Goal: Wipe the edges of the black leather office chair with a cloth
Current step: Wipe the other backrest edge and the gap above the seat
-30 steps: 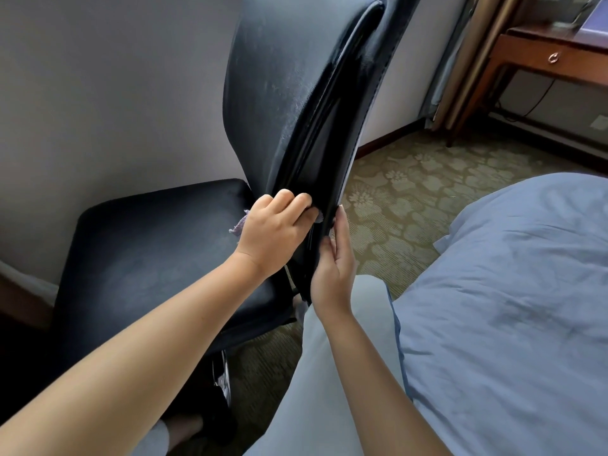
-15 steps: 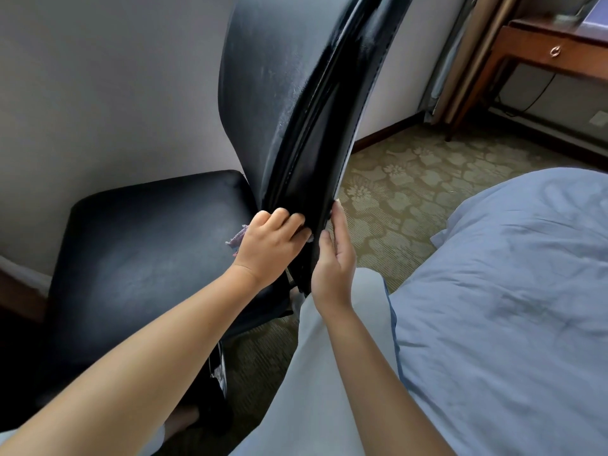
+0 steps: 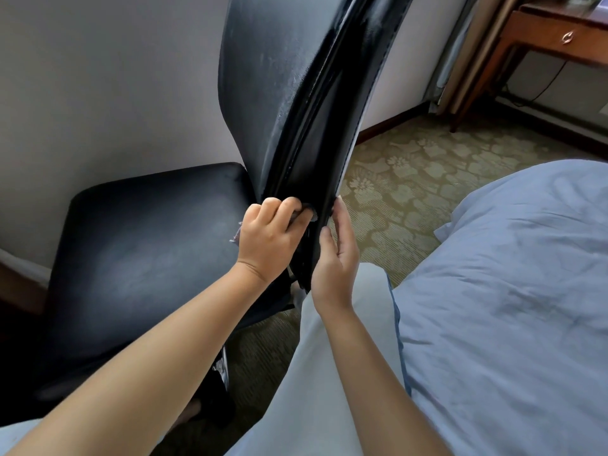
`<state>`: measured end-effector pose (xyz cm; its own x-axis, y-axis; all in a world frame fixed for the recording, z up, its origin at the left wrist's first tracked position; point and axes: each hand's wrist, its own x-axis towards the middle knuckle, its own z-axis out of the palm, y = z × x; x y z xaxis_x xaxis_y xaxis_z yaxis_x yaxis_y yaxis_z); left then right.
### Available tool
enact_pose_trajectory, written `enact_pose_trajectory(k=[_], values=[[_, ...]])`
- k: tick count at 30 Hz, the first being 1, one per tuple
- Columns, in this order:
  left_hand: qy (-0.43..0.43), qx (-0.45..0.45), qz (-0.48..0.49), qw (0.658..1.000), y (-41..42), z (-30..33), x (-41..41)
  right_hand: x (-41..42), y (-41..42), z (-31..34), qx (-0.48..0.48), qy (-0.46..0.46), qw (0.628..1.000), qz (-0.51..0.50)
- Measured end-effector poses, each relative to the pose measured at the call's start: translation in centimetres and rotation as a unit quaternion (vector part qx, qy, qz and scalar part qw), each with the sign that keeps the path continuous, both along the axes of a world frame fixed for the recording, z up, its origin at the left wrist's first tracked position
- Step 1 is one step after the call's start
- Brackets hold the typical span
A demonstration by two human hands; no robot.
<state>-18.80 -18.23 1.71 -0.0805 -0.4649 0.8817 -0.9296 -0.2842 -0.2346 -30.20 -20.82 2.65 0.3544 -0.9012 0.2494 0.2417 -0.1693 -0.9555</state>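
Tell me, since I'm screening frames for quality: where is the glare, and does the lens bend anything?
Head view: daylight from the right lays glossy streaks along the chair backrest edge; the seat shows a dull sheen; the left hand with the cloth and the right hand look sharp; the wide-angle lens curves the backrest and stretches the forearms.

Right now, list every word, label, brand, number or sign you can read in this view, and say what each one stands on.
None can be read.
Black leather office chair: no tag or brand shows on its backrest or seat.
Cloth under the left hand: no print shows.
Desk drawer: only a ring pull, no lettering.
Bedding and carpet: no text, only a pattern on the carpet.
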Motion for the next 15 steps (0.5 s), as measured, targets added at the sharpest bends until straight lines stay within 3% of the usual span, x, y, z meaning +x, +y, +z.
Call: enact_pose_trajectory(k=[4, 9, 12, 15], values=[[0.015, -0.006, 0.007, 1.000, -0.5, -1.8, -0.1, -0.1, -0.4, 0.1, 0.007, -0.013, 1.000, 0.008], [0.010, 0.105, 0.034, 0.994, 0.1, -4.9, -0.7, 0.1, -0.4, 0.0, -0.003, -0.009, 1.000, 0.003], [0.050, 0.140, 0.046, 0.988, 0.1, -5.5, -1.2, -0.4, -0.8, -1.2, 0.011, 0.003, 1.000, -0.004], [0.099, 0.121, 0.029, 0.987, 0.3, -4.4, -1.4, -0.8, -0.8, -2.6, 0.063, 0.024, 0.998, 0.014]])
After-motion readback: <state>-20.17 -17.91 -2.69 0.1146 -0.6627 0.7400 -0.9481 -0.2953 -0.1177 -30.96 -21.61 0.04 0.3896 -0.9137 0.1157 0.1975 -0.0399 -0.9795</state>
